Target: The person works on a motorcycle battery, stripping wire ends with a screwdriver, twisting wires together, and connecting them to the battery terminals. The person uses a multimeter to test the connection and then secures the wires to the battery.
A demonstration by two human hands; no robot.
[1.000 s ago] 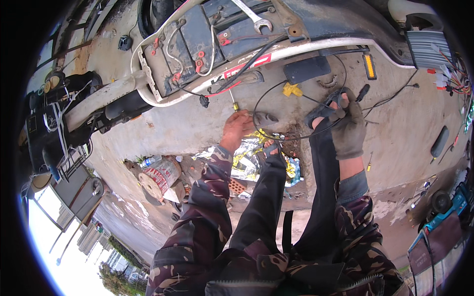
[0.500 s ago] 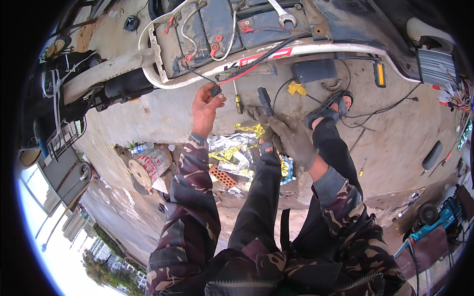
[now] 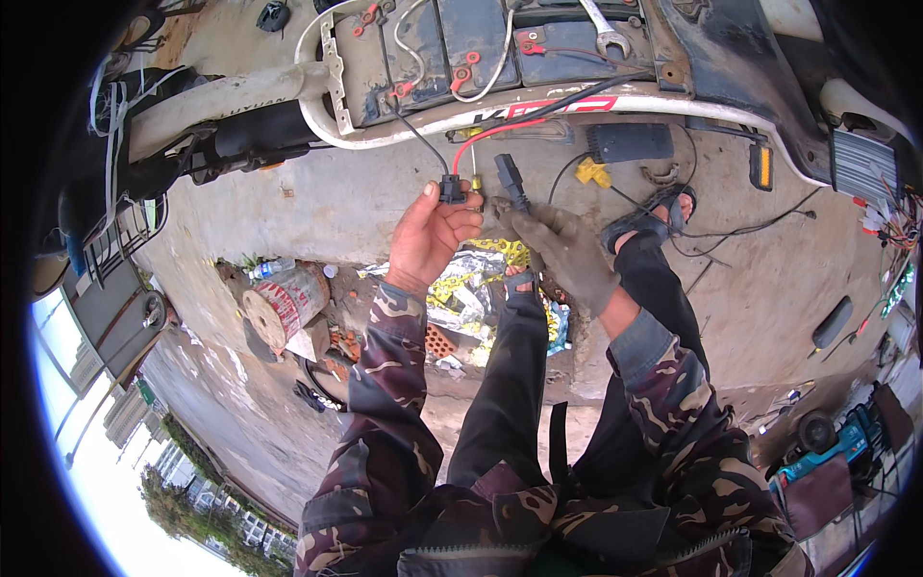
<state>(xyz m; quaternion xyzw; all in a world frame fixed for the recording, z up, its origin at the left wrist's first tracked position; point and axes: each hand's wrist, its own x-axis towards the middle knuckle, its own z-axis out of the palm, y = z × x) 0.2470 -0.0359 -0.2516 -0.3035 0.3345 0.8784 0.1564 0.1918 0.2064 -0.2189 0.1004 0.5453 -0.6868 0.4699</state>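
Our left grip [image 3: 428, 240] pinches a black socket [image 3: 452, 188]; our gloved right grip [image 3: 560, 250] clasps a black plug [image 3: 510, 173] near it, apart. We seem to be aligning them; the next move likely calls for turning their ends face to face. Beyond, a red wire [image 3: 470, 144] rises toward batteries [image 3: 478, 46].

the socket [image 3: 452, 189] and plug [image 3: 510, 173] are black, 1 wire [image 3: 470, 142] red, the glove [image 3: 569, 252] grey, the sleeves [image 3: 663, 370] brown camouflage.

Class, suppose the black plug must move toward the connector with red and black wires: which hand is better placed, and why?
Probably the right hand: it grips the black plug, while the left hand is occupied holding the connector.
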